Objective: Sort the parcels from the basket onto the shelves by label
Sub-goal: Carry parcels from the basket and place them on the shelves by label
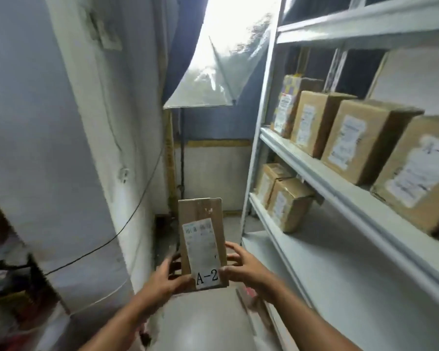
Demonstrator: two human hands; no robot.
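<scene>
Parcel marked A-2 held up in both hands beside the rack, not yet shelved.

The rack [327, 173] fills the right of the frame, its middle shelf carrying a row of boxes; the nearest box [416, 171], at the right edge, seems to read A-1, though it is blurred. Two more boxes [281, 196] sit on the shelf below, right of centre. The parcel [203, 239] stands upright at lower centre, clear of the rack, label facing the camera. The left hand [167, 277] grips its lower left edge, fingers curled behind; the right hand [238, 264] clamps the right edge, fingers wrapped round it. Likely risk: the parcel goes on the middle shelf among what look like A-1 boxes, since shelf markings cannot be read here. The grip is low on a tall parcel, so it could tip forward on the reach.
</scene>
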